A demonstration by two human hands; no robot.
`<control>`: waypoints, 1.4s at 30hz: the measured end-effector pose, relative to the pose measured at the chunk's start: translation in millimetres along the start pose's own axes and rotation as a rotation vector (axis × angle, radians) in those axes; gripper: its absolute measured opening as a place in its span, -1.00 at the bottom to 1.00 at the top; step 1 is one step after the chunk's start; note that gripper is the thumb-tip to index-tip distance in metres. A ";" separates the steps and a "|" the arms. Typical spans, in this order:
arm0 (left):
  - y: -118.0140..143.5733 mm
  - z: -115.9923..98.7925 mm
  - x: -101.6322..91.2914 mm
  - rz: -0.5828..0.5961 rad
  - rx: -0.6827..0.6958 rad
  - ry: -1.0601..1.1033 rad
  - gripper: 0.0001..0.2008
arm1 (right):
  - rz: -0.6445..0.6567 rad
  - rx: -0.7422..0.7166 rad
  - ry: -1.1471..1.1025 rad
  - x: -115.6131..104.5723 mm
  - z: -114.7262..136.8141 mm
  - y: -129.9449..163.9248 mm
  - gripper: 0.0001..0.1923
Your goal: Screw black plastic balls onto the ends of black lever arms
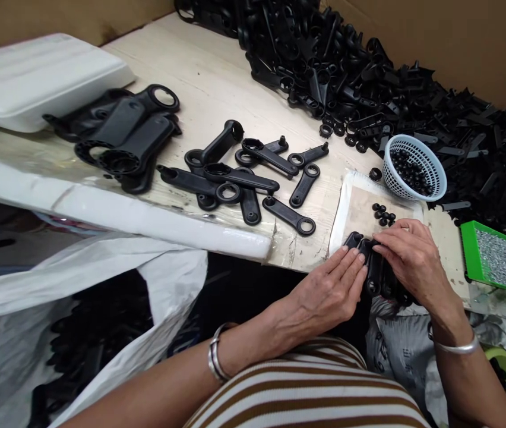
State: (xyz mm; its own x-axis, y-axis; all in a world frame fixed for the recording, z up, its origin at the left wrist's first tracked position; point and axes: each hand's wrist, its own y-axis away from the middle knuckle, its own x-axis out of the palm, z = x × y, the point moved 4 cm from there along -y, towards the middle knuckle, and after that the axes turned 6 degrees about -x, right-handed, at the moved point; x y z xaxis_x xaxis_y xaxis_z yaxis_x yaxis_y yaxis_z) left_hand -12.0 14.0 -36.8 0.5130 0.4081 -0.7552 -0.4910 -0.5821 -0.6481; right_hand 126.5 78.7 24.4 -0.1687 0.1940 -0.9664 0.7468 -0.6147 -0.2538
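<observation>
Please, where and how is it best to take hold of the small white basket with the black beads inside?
Probably by the rim of the white basket, coming from above on the near left side. It stands upright and open, so lifting it level by the rim would keep the black beads in. The heap of black parts crowds its far and right sides; the near side is freer.

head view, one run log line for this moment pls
left hand: on black plastic arm parts at table edge | right hand: fingertips on same parts | nearby: loose black caps, white mesh basket
</observation>
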 end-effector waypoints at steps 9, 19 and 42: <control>0.3 1.0 0.2 0.001 -0.012 -0.005 -0.75 | 0.033 -0.088 0.035 0.8 4.3 -2.5 -0.90; 0.0 1.6 -0.7 0.015 -0.018 0.002 -0.75 | 0.146 -0.088 0.003 7.6 6.8 -5.2 -0.90; 5.0 -4.0 4.4 0.037 -0.010 -0.040 -0.66 | -0.049 0.345 -0.093 -10.5 -64.7 33.7 -0.79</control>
State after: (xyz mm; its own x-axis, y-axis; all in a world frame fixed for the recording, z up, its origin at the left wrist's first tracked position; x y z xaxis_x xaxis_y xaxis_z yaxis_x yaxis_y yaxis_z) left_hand -9.4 10.1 -43.0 0.4659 0.4135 -0.7823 -0.5021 -0.6044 -0.6185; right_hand 195.0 105.4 28.7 -0.2683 0.1689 -0.9484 0.4778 -0.8315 -0.2833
